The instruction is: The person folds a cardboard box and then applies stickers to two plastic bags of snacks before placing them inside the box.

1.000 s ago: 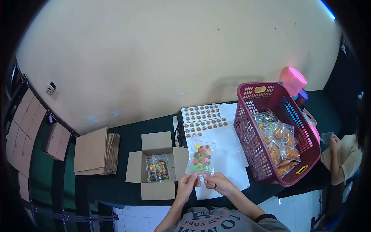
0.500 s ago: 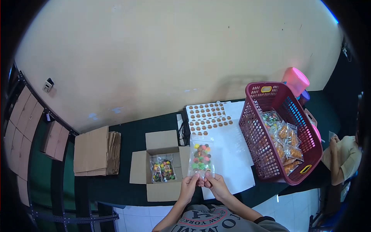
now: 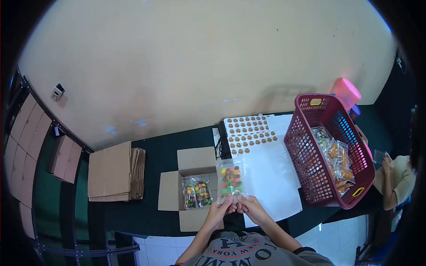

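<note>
A: Holding a clear candy bag (image 3: 231,179) w/ both hands, upright, over the table's front edge. Left hand (image 3: 218,211) pinches the bottom-left corner, right hand (image 3: 253,208) the bottom-right. Fingers on both are narrow, closed on the bag's lower edge.

B: What's in the bag?

A: Mixed round candies, red, green, yellow, dark. Top part of the bag looks flat and clear.

B: And where's it sit rel. to the rest?

A: Just right of the open cardboard box (image 3: 191,188), overlapping the box's right flap in view. Behind it, the white sheet (image 3: 270,177). Can't tell if the bag touches either one.

B: Box contents?

A: Two similar candy packets (image 3: 197,196) lying flat inside, side by side. All four flaps folded out.

B: Other stuff on the table?

A: Sticker sheets (image 3: 248,133) w/ rows of brown round labels, at the far end of the white sheet. Red plastic basket (image 3: 310,150) to the right, w/ more packets (image 3: 339,159) in it, some orange-brown, some multicolour. Pink container (image 3: 346,93) behind the basket. Stack of flat cardboard (image 3: 115,170) well to the left of the box.

B: Anyone else?

A: A person's arm in a beige sleeve (image 3: 399,177) at the far right edge, apart from the basket.
</note>
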Tool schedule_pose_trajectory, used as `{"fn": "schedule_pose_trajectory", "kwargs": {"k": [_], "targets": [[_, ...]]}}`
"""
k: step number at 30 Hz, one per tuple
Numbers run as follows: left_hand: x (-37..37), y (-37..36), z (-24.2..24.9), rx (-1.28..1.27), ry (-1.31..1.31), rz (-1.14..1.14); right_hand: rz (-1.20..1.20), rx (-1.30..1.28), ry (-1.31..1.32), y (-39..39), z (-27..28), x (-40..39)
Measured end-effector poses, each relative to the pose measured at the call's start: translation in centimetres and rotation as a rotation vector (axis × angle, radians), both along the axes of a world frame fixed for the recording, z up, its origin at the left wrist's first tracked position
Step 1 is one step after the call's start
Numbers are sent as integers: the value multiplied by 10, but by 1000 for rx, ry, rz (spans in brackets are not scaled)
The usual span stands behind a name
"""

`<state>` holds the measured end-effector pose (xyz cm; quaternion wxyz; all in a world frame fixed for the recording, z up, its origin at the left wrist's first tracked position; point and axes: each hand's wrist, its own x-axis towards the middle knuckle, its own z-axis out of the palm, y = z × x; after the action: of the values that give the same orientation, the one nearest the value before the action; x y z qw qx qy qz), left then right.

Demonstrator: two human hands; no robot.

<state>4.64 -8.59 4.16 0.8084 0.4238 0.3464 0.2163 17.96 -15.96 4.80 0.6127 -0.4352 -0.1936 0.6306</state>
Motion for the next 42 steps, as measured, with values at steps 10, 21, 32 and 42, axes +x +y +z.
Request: {"fn": "schedule_pose_trajectory", "kwargs": {"k": [10,21,32,42], "targets": [[-42,24,-11,167,44,-76,-38,117,-273,20,-24,-26],[-87,72,-15,-223,-207,130,199,109,-347,47,-23,-57],[-110,107,-24,0,-103,302,-148,1,-627,127,-87,38],[-133,118,-42,-3,15,423,-389,-550,-1612,197,-206,170]]}}
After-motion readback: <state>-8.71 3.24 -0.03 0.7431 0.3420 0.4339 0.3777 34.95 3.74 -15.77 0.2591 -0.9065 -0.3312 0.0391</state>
